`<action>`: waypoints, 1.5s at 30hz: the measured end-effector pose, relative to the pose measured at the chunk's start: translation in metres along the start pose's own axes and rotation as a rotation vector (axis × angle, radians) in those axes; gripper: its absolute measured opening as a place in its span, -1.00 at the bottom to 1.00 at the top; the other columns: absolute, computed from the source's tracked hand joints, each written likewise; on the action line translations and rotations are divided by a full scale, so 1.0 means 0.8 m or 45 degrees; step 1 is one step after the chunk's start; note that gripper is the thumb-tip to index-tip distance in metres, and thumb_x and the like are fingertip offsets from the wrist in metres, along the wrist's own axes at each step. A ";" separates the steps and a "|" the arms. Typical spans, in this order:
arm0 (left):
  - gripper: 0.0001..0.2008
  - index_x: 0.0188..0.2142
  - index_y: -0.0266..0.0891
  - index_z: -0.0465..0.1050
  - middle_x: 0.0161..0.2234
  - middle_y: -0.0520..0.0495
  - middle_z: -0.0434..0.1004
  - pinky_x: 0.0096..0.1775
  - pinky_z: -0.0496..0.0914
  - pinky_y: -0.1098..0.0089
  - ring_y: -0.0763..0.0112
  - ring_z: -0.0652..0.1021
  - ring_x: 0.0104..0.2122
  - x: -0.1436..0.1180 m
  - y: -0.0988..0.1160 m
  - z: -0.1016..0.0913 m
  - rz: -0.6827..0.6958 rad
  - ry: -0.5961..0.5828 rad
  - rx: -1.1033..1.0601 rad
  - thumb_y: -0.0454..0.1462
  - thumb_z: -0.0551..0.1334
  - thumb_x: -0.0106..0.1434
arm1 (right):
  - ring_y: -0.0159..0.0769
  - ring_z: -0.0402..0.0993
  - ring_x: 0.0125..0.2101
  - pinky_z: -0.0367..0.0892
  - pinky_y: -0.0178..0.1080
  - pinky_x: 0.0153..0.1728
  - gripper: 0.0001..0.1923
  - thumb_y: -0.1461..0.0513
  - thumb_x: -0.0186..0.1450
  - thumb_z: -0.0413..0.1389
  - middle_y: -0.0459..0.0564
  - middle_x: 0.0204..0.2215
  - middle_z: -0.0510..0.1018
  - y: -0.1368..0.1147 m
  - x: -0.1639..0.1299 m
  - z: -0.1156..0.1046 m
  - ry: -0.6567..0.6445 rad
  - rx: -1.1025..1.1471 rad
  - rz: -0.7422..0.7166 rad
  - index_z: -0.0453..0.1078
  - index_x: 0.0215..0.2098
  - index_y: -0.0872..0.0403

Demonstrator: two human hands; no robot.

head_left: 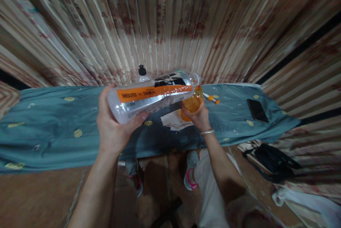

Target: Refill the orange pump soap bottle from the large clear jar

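My left hand (113, 123) is wrapped around the base of a large clear plastic bottle (154, 96) with an orange and silver label. The bottle lies nearly level, its uncapped mouth tipped to the right. My right hand (198, 116) grips a smaller amber bottle (193, 101) below that mouth. The two openings are close together; whether they touch and whether liquid is flowing, I cannot tell. Under the amber bottle lies a crumpled white cloth or tissue (174, 120). Just right of it is a white and orange syringe-like item (211, 98).
A teal patterned cloth (58, 117) covers the narrow table. Behind the large bottle stands a clear bottle with a black cap (142, 71). A black phone (257, 110) lies at the right. Pleated curtains (165, 18) hang behind. A black bag (274, 160) sits lower right.
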State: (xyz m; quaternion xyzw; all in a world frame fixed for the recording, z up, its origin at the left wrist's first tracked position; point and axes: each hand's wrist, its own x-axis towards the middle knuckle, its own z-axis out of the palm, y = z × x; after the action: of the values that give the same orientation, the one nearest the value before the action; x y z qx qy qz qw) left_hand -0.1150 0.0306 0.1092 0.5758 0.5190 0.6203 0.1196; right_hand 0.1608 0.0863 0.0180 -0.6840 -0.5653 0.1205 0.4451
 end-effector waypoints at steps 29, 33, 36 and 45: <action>-0.04 0.16 -0.15 0.34 -0.02 -0.09 0.53 0.02 0.45 0.06 0.16 0.53 -0.07 0.000 0.004 0.001 0.014 -0.006 -0.005 -0.01 0.54 -0.26 | 0.07 0.61 -0.10 0.49 0.03 -0.09 -0.25 -0.01 0.00 0.34 0.17 -0.10 0.63 0.001 0.001 -0.001 -0.009 -0.001 0.004 0.28 0.08 0.07; -0.04 0.15 -0.18 0.34 -0.02 -0.11 0.52 0.05 0.43 0.05 0.15 0.53 -0.06 0.000 0.004 0.001 0.024 -0.009 -0.004 -0.03 0.54 -0.26 | 0.05 0.62 -0.11 0.50 0.02 -0.09 -0.24 0.01 -0.01 0.34 0.16 -0.09 0.63 0.003 0.001 0.000 -0.021 0.014 0.005 0.27 0.09 0.06; -0.07 0.14 -0.16 0.35 -0.03 -0.09 0.52 0.04 0.43 0.06 0.17 0.52 -0.08 -0.001 0.005 0.002 0.050 -0.007 0.015 -0.03 0.54 -0.25 | 0.04 0.62 -0.12 0.51 0.01 -0.10 -0.24 0.03 -0.01 0.34 0.16 -0.10 0.63 0.004 0.002 0.000 -0.008 0.016 0.002 0.27 0.10 0.06; -0.07 0.14 -0.15 0.34 0.00 -0.10 0.49 0.07 0.40 0.02 0.13 0.51 -0.05 -0.001 0.002 0.004 0.052 -0.012 0.008 -0.03 0.53 -0.25 | 0.07 0.61 -0.08 0.50 0.03 -0.08 -0.25 0.01 0.01 0.33 0.19 -0.08 0.62 0.002 0.001 -0.001 -0.010 0.000 0.013 0.26 0.10 0.08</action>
State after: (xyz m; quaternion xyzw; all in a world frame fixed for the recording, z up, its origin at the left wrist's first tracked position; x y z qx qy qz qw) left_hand -0.1114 0.0306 0.1096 0.5896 0.5085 0.6183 0.1073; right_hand 0.1624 0.0869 0.0175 -0.6863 -0.5636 0.1255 0.4424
